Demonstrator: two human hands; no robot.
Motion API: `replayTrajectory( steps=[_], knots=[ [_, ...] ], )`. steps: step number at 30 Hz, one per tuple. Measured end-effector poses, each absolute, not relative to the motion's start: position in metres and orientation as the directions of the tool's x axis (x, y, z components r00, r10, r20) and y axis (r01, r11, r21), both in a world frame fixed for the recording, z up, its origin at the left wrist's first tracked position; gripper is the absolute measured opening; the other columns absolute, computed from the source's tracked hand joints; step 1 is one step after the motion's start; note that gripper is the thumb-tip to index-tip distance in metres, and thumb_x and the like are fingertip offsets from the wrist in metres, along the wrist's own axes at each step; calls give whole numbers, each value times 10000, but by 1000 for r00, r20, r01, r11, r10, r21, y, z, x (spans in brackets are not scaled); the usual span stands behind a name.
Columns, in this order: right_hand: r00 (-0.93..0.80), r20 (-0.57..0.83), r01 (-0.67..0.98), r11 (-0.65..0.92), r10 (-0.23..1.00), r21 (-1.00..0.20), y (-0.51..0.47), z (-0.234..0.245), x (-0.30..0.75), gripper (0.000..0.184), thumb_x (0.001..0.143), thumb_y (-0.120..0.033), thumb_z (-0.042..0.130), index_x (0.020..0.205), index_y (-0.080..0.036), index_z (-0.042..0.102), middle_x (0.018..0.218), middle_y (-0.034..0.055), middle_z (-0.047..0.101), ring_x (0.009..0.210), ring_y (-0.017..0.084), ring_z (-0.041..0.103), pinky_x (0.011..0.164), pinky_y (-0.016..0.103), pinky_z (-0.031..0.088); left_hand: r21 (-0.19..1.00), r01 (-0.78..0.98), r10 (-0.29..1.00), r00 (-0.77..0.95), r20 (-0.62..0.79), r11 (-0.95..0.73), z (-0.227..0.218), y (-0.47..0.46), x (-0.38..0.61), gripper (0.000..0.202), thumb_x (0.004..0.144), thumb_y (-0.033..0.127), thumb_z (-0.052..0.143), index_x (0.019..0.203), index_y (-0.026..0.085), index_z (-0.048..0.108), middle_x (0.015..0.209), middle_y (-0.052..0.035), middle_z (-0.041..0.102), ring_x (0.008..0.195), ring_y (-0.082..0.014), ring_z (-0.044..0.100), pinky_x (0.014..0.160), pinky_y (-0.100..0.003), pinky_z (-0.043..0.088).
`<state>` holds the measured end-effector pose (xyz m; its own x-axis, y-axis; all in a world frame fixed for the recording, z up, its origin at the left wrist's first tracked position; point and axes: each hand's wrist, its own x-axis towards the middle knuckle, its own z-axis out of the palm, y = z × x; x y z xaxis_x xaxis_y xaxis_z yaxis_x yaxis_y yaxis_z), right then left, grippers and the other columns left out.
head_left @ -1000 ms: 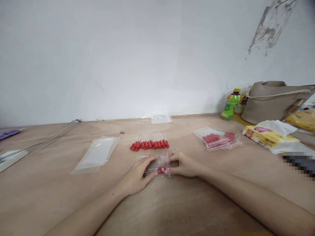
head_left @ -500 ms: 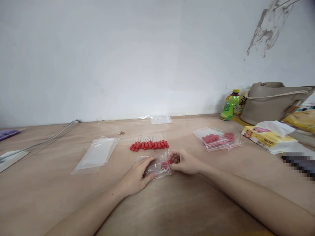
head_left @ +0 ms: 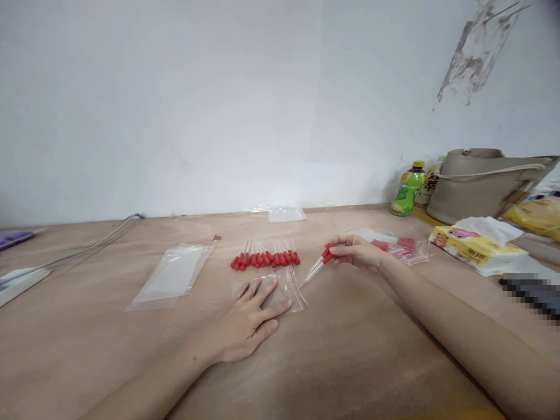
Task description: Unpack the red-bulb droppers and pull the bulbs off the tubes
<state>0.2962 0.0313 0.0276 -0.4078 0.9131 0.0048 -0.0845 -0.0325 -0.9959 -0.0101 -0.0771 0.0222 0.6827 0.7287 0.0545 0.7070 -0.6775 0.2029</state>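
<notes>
My left hand [head_left: 247, 318] lies flat with fingers spread on a small clear zip bag [head_left: 286, 290] with a red seal strip, pressing it to the wooden table [head_left: 341, 361]. My right hand [head_left: 356, 254] pinches a few red-bulbed droppers [head_left: 318, 265] by their bulbs, their glass tips pointing down toward the bag's mouth. A row of several more red-bulbed droppers [head_left: 265, 256] lies just beyond the bag. Filled bags with droppers [head_left: 400, 246] are stacked behind my right hand.
A pile of clear bags [head_left: 172, 274] lies to the left, another clear bag [head_left: 286, 214] by the wall. A cable [head_left: 87, 245] runs at far left. At right stand a green bottle [head_left: 406, 189], a beige handbag [head_left: 485, 181] and a tissue pack [head_left: 479, 245].
My right hand has drawn the droppers out of the bag and moved up and right. My left hand went from gripping the bag to lying flat on it.
</notes>
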Motion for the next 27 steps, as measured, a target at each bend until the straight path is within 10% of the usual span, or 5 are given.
replayTrajectory(
  steps=[9, 16, 27],
  knots=[
    [55, 574, 219, 551, 817, -805, 46, 9, 285, 297, 724, -386, 609, 928, -173, 575, 892, 69, 672, 836, 182, 640, 778, 355, 505, 184, 755, 760, 550, 345, -630, 22, -65, 3, 351, 902, 367, 326, 1172, 273, 529, 1189, -46, 536, 1144, -225, 427, 1018, -466, 258],
    [-169, 713, 474, 690, 681, -547, 34, -11, 246, 195, 782, -202, 506, 942, -211, 617, 951, 62, 659, 911, 199, 600, 867, 387, 450, 250, 628, 663, 743, 89, -737, 19, -55, 3, 440, 907, 407, 310, 1338, 323, 283, 1433, -5, 237, 1327, -215, 169, 1068, -465, 173],
    [-421, 659, 565, 748, 623, -348, 43, -19, 233, 207, 795, -196, 548, 986, -171, 623, 914, 83, 673, 840, 195, 624, 765, 328, 489, 294, 687, 743, 649, 161, -664, 15, -59, 4, 448, 888, 424, 349, 1318, 301, 339, 1406, -28, 311, 1292, -220, 270, 1051, -449, 222]
  ],
)
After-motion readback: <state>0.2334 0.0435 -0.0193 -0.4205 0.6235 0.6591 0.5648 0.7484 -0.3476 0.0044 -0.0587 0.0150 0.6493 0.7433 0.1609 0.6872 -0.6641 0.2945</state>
